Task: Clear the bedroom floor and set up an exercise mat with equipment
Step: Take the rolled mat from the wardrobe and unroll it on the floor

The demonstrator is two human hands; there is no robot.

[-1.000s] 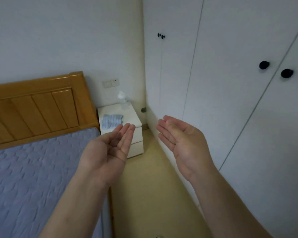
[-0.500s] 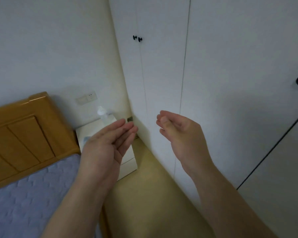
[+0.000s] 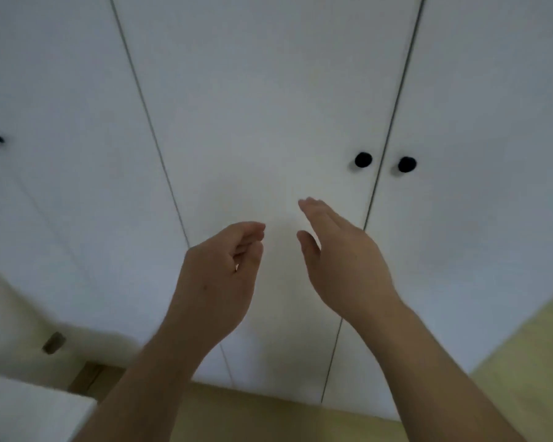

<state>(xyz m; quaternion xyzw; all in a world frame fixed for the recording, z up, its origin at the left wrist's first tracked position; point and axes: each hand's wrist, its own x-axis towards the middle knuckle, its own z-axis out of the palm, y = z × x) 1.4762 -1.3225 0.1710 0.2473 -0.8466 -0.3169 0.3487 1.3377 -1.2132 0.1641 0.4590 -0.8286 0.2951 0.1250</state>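
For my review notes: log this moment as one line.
facing: wardrobe doors | left hand: loosely curled, empty | right hand: fingers straight, empty, below knobs

We see the bedroom floor (image 3: 524, 368) as a smooth, pale yellow surface, evenly coloured and a little blurred. It runs in a narrow strip along the foot of the white wardrobe (image 3: 268, 90) at the bottom of our view and widens into a wedge at the right edge.
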